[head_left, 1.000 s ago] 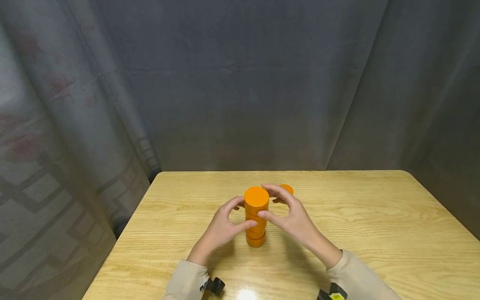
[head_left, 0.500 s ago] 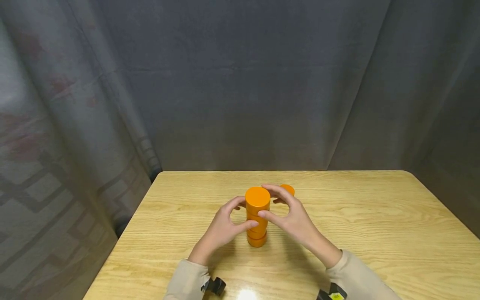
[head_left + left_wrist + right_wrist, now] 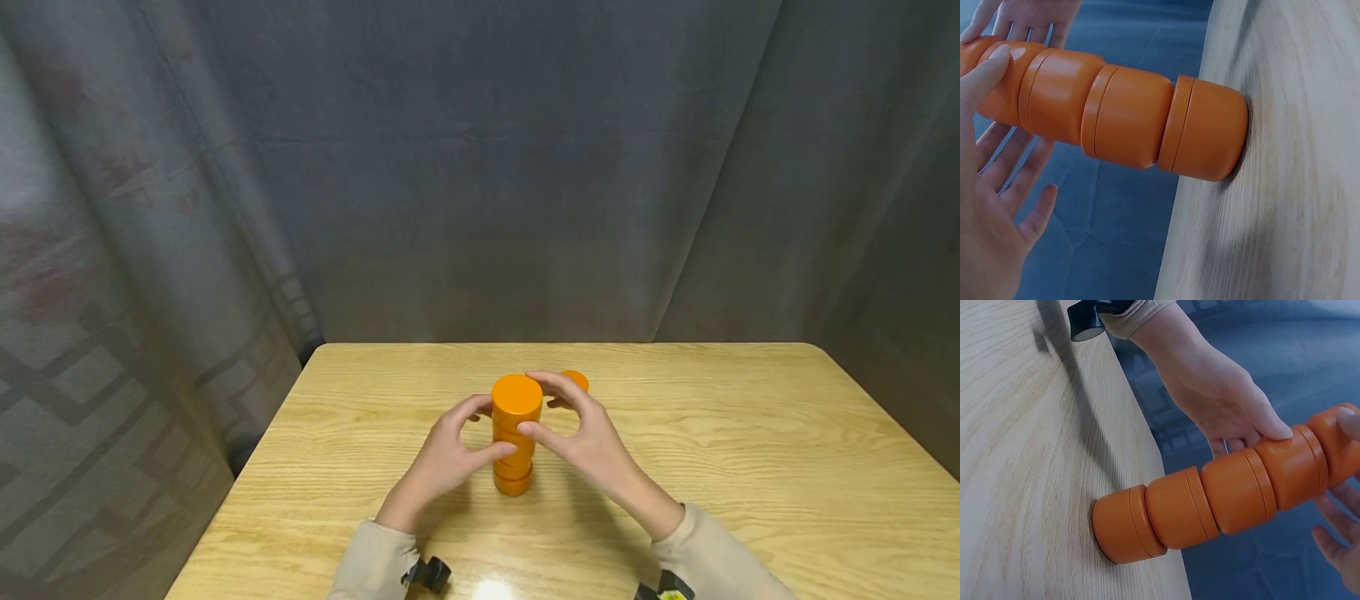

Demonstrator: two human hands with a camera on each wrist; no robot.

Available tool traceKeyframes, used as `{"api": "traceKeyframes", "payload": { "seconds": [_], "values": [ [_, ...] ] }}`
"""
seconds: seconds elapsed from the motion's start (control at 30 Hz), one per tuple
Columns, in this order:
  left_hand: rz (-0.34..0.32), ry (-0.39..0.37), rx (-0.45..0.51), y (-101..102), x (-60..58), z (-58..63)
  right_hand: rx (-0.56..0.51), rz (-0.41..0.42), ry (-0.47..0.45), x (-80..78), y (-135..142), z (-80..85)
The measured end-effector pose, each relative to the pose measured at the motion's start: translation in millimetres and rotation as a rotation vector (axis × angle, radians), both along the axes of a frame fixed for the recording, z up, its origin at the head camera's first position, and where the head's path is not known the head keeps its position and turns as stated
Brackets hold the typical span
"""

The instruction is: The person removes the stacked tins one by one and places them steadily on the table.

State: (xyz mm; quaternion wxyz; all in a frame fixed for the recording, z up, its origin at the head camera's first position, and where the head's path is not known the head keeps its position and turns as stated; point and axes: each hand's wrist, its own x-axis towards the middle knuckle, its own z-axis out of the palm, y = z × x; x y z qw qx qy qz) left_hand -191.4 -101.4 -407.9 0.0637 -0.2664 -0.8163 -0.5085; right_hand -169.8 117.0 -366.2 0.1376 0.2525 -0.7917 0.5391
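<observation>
A stack of five orange jars (image 3: 508,421) stood upright on the table (image 3: 712,450), in the lower middle of the head view. The left hand (image 3: 441,454) grasped the second jar from the top; the right hand (image 3: 592,443) grasped the top jar. A separate orange object (image 3: 577,379), partly hidden, stood behind the right hand.

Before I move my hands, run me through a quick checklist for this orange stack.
1. Orange stack resting on the table: ok.
2. Left hand holding the fourth container from the bottom: ok.
3. Right hand holding the top container: ok.
4. Containers exactly centred over one another: cannot tell.
5. Other orange piece clear of the right hand: cannot tell; they overlap in the head view.
</observation>
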Motion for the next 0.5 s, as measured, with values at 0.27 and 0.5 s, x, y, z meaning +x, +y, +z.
{"api": "traceKeyframes", "payload": {
  "seconds": [0.27,0.5],
  "values": [
    [-0.002,0.008,-0.005,0.0,0.5,1.1,0.005,-0.03,0.023,1.2,4.1,-0.5],
    [-0.007,0.009,-0.004,0.2,0.3,1.2,-0.003,-0.054,0.052,1.9,8.8,-0.2]
  ]
}}
